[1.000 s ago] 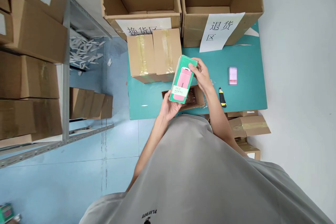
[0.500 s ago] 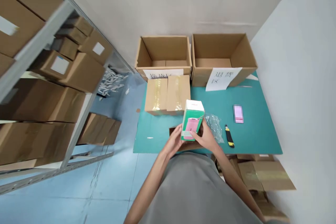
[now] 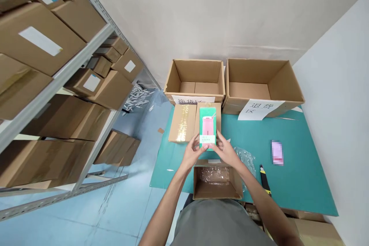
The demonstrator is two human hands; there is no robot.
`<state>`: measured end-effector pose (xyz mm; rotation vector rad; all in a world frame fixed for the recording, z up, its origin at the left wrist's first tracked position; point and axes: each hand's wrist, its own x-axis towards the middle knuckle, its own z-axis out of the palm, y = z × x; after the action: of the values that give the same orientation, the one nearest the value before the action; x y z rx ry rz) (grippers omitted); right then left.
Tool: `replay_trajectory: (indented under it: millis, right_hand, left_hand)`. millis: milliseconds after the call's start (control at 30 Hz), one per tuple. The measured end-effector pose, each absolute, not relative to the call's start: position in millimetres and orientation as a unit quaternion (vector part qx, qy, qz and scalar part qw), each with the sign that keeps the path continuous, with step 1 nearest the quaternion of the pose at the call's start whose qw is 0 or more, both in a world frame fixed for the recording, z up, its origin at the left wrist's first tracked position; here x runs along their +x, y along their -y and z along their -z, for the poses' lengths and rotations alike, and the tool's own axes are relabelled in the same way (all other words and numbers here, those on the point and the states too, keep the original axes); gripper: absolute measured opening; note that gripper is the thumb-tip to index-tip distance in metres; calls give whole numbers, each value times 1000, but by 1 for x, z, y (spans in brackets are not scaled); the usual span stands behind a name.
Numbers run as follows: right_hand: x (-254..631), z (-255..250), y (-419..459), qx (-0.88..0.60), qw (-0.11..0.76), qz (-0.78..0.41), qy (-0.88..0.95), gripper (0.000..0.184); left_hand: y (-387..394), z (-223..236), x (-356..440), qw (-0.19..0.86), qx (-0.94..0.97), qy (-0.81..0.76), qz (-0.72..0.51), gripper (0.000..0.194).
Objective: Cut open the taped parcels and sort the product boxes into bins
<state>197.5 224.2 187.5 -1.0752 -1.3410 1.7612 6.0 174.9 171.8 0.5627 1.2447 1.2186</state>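
Note:
Between both hands I hold a green and white product box [image 3: 207,125] with a pink cup-shaped item printed on its front. My left hand [image 3: 192,153] grips its lower left side, thumb across the front. On the lower right side my right hand [image 3: 225,150] is closed the same way, the two thumbs nearly meeting. Below my hands an opened cardboard box [image 3: 217,192] with clear plastic wrap inside sits at the table's near edge. Behind the product box are two taped cardboard cartons [image 3: 182,123], the right one partly hidden.
Two large open cartons with paper signs [image 3: 261,109] stand at the back of the green table [image 3: 300,184]. To the right lie bubble wrap [image 3: 245,159], a yellow and black box cutter [image 3: 264,180] and a pixelated pink item [image 3: 277,152]. Shelving [image 3: 83,55] with boxes rises left.
The product box went from tilted to upright with its front facing me, and moved away from my body. My view has risen, uncovering the opened box below.

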Motion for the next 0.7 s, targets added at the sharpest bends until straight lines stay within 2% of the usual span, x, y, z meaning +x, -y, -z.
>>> replay_trajectory:
  millis: [100,200,467,533,700]
  right_hand:
    - [165,-185,-271,-381,367,-682,506,98]
    - [125,-186,-320,-361,390,-673,514,102]
    - [25,-191,-444,-317,407,-666,539,102]
    - [6,-187,-473,-328,397,-668,538,98]
    - [-33,-174,-527,-403,347,-671,517,79]
  left_hand:
    - [-219,-181,-17,550,266,-560,-560,89]
    - [-261,-189,-45,499,272,-568,-596,78]
    - [-386,-191,-120,446,261,-532,-671,64]
    - [-422,-182,-139,416,287,-563,-654,56]
    - [-492,-157,-184,333,433,-654,-523,37]
